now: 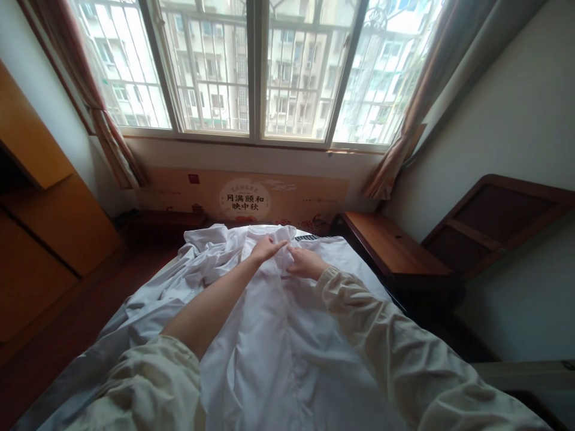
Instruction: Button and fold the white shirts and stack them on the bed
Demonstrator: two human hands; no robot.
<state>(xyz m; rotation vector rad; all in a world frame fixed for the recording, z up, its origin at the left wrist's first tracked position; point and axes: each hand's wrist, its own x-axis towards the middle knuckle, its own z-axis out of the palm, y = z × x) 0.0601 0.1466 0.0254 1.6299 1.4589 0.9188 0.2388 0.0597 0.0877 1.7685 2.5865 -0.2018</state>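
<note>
A long white garment (265, 335), which looks like a coat or shirt, lies spread over a bed-like surface, with a seam running down its middle and loose folds on the left. At its far end my left hand (268, 247) is closed, thumb stretched to the right, pinching the cloth near what looks like the collar. Close beside it, my right hand (306, 263) pinches the same cloth, fingertips almost meeting the left thumb. Folds hide part of the fingers. A dark striped patch (307, 237) shows just beyond my right hand.
A wooden desk (390, 242) stands along the right, with a framed panel (498, 221) leaning on the wall. Wooden cabinets (49, 239) fill the left side. Ahead are a printed banner (287, 194), barred windows (256, 72) and tied curtains (105, 129).
</note>
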